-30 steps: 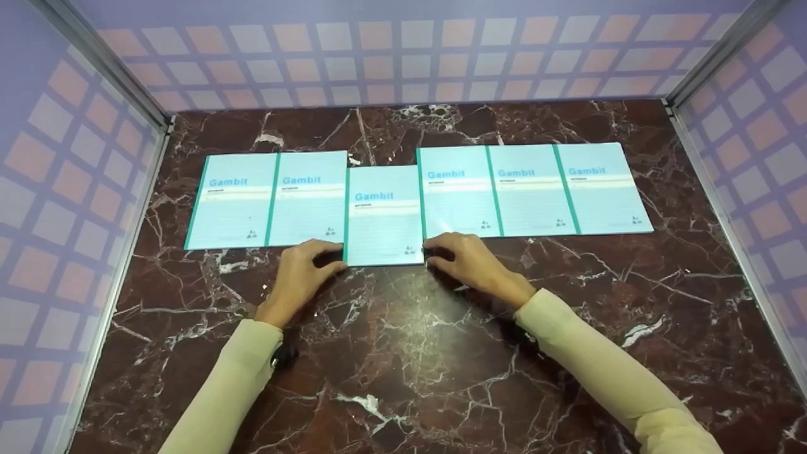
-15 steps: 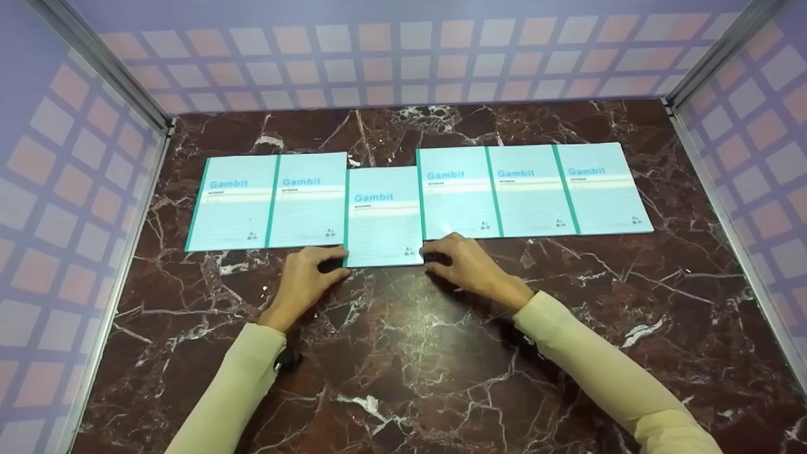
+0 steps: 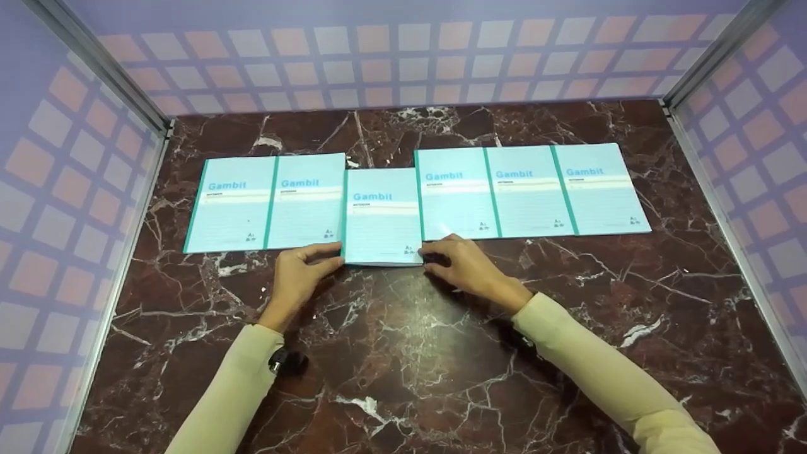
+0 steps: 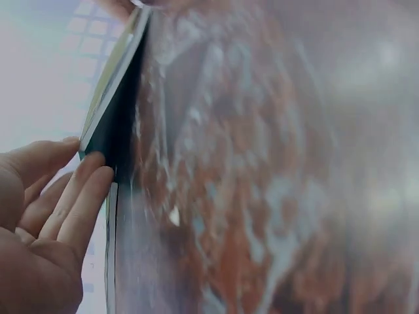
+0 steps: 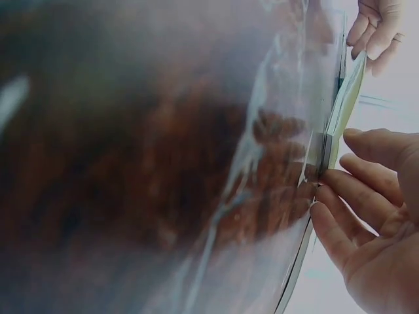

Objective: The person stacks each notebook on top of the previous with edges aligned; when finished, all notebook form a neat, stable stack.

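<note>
A pale blue Gambit notebook [image 3: 381, 227] with a green spine lies in the middle of a row, nearer to me than its neighbours. My left hand [image 3: 299, 271] pinches its lower left corner between thumb and fingers. At the lower right corner, my right hand [image 3: 473, 271] pinches it the same way. In the left wrist view the near edge of the notebook [image 4: 112, 82] slants up off the table at my left hand [image 4: 49, 219], with a dark gap beneath. The right wrist view has my right hand [image 5: 383, 209] with its thumb over the corner and fingers along the side.
Two like notebooks [image 3: 271, 214] lie side by side at the left, and three more [image 3: 526, 214] at the right, all flat on a dark red marbled table [image 3: 403, 353]. Checked panels [image 3: 410, 57] wall in the back and both sides.
Both hands have stayed at the middle notebook's lower corners. Its near edge has risen slightly from the table since half a second ago. The other notebooks have not moved.
</note>
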The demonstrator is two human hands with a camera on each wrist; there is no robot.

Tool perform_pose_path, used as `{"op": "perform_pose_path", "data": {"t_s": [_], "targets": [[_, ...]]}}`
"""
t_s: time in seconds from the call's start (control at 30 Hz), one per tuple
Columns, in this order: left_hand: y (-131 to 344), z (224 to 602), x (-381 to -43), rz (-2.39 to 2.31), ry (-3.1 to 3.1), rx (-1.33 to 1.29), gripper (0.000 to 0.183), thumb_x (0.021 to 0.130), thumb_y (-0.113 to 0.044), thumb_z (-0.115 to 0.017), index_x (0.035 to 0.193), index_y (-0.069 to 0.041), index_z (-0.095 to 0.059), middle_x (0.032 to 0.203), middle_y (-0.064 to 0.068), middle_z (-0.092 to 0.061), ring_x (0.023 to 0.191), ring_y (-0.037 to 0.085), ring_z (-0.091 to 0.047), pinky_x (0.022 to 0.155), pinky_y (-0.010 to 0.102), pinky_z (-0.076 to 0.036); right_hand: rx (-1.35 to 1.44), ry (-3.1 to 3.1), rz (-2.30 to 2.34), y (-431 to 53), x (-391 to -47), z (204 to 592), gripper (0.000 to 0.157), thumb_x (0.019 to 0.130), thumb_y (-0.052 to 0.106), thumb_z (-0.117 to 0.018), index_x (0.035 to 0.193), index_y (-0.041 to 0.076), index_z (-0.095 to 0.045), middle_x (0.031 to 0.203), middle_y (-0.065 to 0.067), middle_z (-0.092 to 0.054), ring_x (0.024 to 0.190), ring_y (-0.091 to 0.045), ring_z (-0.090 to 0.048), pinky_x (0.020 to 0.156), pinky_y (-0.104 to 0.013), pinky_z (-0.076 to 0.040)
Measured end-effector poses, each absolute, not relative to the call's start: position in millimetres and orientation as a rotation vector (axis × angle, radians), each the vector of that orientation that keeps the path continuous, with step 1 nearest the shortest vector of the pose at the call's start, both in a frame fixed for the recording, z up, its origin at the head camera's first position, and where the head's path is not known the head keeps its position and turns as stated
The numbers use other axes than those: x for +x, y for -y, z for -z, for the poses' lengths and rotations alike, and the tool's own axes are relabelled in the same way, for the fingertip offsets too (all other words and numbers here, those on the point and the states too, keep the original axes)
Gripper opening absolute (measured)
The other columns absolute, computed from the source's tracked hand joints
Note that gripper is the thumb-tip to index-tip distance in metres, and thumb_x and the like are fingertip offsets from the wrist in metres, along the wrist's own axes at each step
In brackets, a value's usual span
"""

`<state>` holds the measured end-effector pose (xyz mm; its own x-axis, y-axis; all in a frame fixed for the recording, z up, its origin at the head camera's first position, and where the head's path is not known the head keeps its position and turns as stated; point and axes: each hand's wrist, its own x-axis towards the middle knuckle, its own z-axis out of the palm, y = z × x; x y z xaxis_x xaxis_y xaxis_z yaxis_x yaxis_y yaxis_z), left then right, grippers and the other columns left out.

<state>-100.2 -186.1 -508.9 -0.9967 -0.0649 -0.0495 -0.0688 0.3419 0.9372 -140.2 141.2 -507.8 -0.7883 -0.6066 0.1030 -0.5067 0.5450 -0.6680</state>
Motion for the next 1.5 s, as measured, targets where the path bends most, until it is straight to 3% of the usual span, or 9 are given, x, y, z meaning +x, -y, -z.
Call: {"op": "perform_pose_path", "data": {"t_s": [0.1,0.3,0.47,0.67,0.9,1.2,1.5], "targets": [[184.5,507.4,-100.3,-1.969,-2.359,-0.242,0.030,0.090,-0.008,-0.087,0.119,-0.003,-0.081,0.102,0.013,-0.080,0.088,0.022,-0.079,0.075,0.032,-0.065,-0.927,-2.630,1.086,-141.1,-140.2,508.0,0.035,0.096,0.008,-0.079,0.130,0.002,-0.074,0.127,-0.016,-0.074,0.113,-0.035,-0.068,0.102,-0.048,-0.057],[180.5,504.6,-101.4,-2.025,-2.162,-0.308,0.035,0.091,-0.009,-0.085,0.124,0.000,-0.077,0.103,0.012,-0.080,0.092,0.022,-0.077,0.084,0.034,-0.064,-0.870,-2.616,1.137,-141.0,-139.9,508.5,0.037,0.096,0.008,-0.079,0.132,0.001,-0.072,0.130,-0.017,-0.073,0.119,-0.036,-0.068,0.108,-0.047,-0.053],[176.3,502.6,-103.3,-2.111,-2.063,-0.289,0.034,0.094,-0.006,-0.082,0.126,0.002,-0.075,0.112,0.013,-0.077,0.100,0.026,-0.076,0.094,0.039,-0.062,-0.762,-2.549,1.304,-140.6,-139.2,509.8,0.040,0.098,0.006,-0.076,0.136,-0.003,-0.068,0.122,-0.018,-0.074,0.107,-0.031,-0.073,0.097,-0.039,-0.060],[172.9,497.1,-103.8,-2.282,-1.884,-0.325,0.036,0.095,0.003,-0.078,0.130,0.008,-0.070,0.112,0.013,-0.075,0.100,0.026,-0.075,0.097,0.039,-0.061,-0.545,-2.458,1.435,-139.4,-137.9,509.2,0.050,0.106,0.019,-0.069,0.150,0.000,-0.056,0.110,-0.011,-0.077,0.094,-0.025,-0.076,0.086,-0.039,-0.063],[170.7,494.3,-105.4,-2.400,-1.732,-0.360,0.037,0.094,0.009,-0.076,0.130,0.012,-0.068,0.107,0.013,-0.074,0.100,0.030,-0.075,0.098,0.039,-0.060,-0.288,-2.145,1.708,-134.3,-139.0,512.1,0.058,0.108,0.020,-0.066,0.158,-0.001,-0.046,0.114,-0.017,-0.074,0.100,-0.032,-0.076,0.089,-0.038,-0.064],[168.6,496.7,-102.2,-2.356,-1.874,-0.361,0.035,0.093,0.009,-0.077,0.127,0.011,-0.070,0.106,0.014,-0.076,0.101,0.035,-0.075,0.094,0.038,-0.062,-0.257,-2.233,1.823,-125.0,-138.2,520.8,0.053,0.098,0.003,-0.075,0.148,-0.004,-0.058,0.119,-0.021,-0.069,0.109,-0.033,-0.071,0.093,-0.032,-0.061],[167.2,495.3,-100.4,-2.060,-2.279,-0.370,0.029,0.093,-0.003,-0.081,0.122,-0.001,-0.078,0.113,0.014,-0.078,0.096,0.016,-0.076,0.086,0.029,-0.062,-0.383,-2.283,1.850,-120.9,-139.7,514.2,0.045,0.096,0.000,-0.077,0.140,-0.004,-0.065,0.120,-0.018,-0.069,0.111,-0.032,-0.069,0.101,-0.035,-0.058]]}}
